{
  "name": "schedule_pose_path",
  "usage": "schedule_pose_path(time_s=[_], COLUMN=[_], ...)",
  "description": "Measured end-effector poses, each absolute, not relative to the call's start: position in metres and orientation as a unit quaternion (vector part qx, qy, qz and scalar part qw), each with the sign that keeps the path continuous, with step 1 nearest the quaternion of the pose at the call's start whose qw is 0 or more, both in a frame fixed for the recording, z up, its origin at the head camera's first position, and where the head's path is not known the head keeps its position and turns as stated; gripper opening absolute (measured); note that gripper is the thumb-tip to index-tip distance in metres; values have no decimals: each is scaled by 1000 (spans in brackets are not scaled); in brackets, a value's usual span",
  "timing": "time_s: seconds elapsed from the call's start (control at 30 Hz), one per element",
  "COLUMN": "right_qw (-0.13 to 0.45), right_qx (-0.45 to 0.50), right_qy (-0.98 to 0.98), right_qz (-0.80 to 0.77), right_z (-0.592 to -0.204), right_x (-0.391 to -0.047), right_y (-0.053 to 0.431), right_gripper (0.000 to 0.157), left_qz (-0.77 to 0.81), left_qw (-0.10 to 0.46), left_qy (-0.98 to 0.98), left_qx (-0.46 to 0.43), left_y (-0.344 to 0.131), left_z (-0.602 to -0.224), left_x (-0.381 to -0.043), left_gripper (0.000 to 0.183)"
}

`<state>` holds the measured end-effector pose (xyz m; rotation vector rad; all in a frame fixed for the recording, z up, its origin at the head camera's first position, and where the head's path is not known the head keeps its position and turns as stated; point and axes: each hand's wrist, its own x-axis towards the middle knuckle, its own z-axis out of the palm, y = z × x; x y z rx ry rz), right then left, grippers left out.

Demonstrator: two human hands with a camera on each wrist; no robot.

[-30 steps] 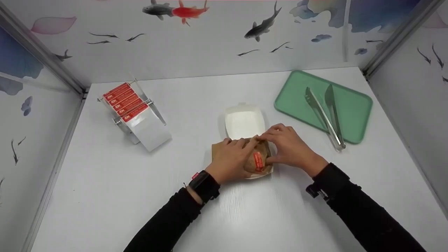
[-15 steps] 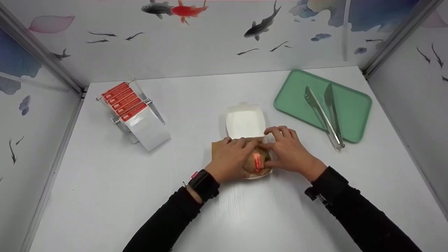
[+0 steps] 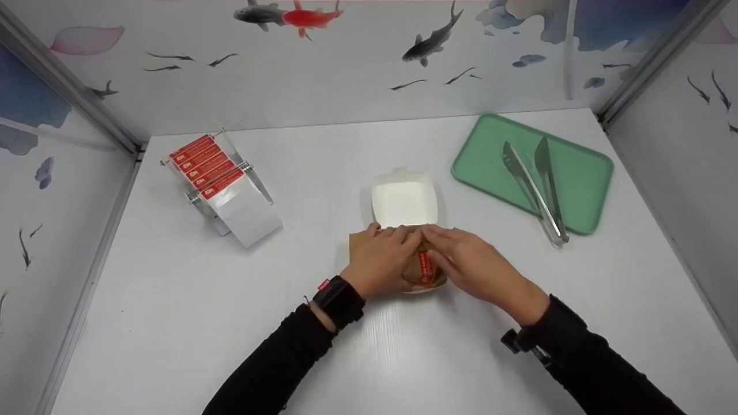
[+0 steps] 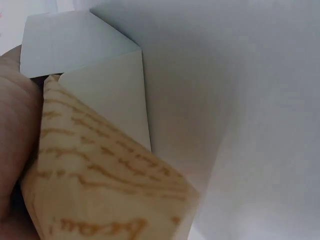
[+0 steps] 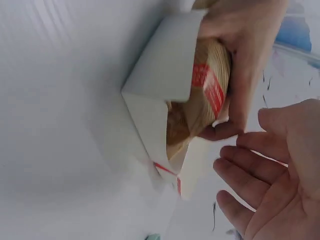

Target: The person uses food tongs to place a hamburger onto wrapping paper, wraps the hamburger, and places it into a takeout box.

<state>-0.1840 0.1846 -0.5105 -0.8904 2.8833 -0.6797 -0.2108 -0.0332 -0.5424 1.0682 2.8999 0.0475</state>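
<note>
A burger in brown printed paper (image 3: 415,271), closed with a red sticker (image 3: 425,266), sits in a white burger box (image 3: 405,203) whose lid lies open at the back. My left hand (image 3: 377,258) holds the wrapped burger from the left, fingers over its far side and thumb at the near side. A loose paper corner (image 4: 105,175) sticks out beyond the box wall in the left wrist view. My right hand (image 3: 475,262) is at the package's right, fingers extended toward the left hand. In the right wrist view that hand (image 5: 280,172) shows loose, spread fingers with nothing in them.
A label dispenser (image 3: 225,196) with red stickers stands on the left of the white table (image 3: 311,173). Metal tongs (image 3: 533,193) lie on a green tray (image 3: 481,158) at the back right, their handle end over its front edge. Printed wall panels (image 3: 346,86) enclose the table.
My right hand was bent at the package's right edge. It drew slightly right, then came back left with straighter fingers beside my left hand. The left hand keeps its place.
</note>
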Motion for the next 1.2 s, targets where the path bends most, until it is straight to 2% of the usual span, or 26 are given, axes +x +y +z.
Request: schedule_pose_path(time_s=[0.13, 0.33, 0.6, 0.8, 0.97, 1.2], right_qw=[47, 61, 113, 96, 87, 35], right_qx=[-300, -277, -229, -246, -256, -237], right_qy=[939, 953, 932, 899, 897, 919], right_qz=[-163, -111, -256, -349, -349, -314], right_z=[-525, -541, -553, -558, -556, -555], right_x=[-171, -170, -172, -169, -168, -172], right_y=[179, 177, 179, 184, 182, 165], right_gripper=[56, 56, 64, 65, 67, 77], left_qz=[-13, -6, 30, -17, -19, -7], left_qw=[34, 22, 41, 12, 0, 1], left_qy=[937, 932, 931, 929, 928, 929], left_qx=[348, 361, 362, 371, 372, 371], left_y=[-32, -35, -37, -31, -31, -31], left_z=[-542, -542, -542, -540, -544, -549], left_x=[-211, -213, -214, -210, -210, -209], left_gripper=[100, 94, 97, 99, 100, 105])
